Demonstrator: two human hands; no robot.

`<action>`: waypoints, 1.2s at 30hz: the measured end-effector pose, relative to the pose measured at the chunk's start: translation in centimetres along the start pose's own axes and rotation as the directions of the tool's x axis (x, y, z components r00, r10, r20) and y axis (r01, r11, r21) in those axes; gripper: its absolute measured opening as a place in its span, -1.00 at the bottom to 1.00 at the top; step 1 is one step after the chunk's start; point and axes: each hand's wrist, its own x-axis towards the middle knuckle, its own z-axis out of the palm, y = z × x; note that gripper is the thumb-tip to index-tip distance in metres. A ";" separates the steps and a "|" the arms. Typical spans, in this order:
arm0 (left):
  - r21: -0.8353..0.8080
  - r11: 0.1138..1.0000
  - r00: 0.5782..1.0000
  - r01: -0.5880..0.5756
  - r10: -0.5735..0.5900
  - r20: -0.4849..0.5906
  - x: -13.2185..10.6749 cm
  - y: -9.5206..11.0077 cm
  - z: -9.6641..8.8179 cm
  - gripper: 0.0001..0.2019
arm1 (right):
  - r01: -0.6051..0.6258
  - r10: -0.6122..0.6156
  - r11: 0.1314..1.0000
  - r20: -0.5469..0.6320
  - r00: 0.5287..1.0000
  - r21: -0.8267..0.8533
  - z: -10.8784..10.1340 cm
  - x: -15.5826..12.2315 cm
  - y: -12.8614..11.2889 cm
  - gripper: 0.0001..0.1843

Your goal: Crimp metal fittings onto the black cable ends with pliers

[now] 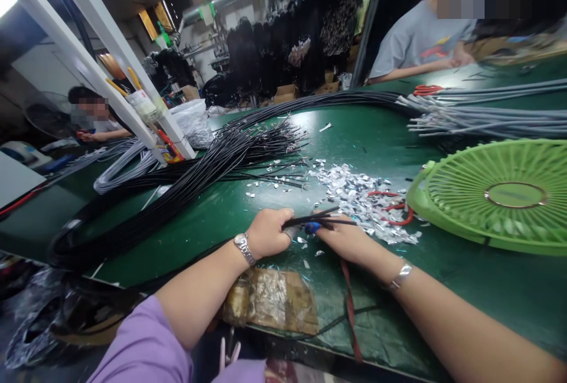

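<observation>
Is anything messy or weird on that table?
Yes, the silvery scraps look spilled: they're scattered loosely across the green table, beyond the right hand. Some lie around the red handles, so that tool sits in the litter, which looks untidy. They might just be trimmings.

Up at the person's head sits the camera; from there it faces forward and down, over a glossy dark-green tabletop [376, 141]; the bare left hand [268, 232], beyond a pale purple cloth sleeve [142, 347], and the bare right hand [341, 238] come near, just below the centre; a round bright-green plastic fan [514, 194] lies close too, at the right edge (which crops it, I notice); the view is rolled sideways, so the straight white posts [100, 17] lean left; farther off, near the top, long black bundles [328, 23] hang beyond the tabletop.
</observation>
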 end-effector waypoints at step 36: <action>-0.639 0.686 0.918 0.348 -0.113 0.379 0.4 0.4 -1.0 -0.86 | -0.069 0.105 0.955 -0.110 0.988 0.290 -1.2 -1.3 -1.2 -0.72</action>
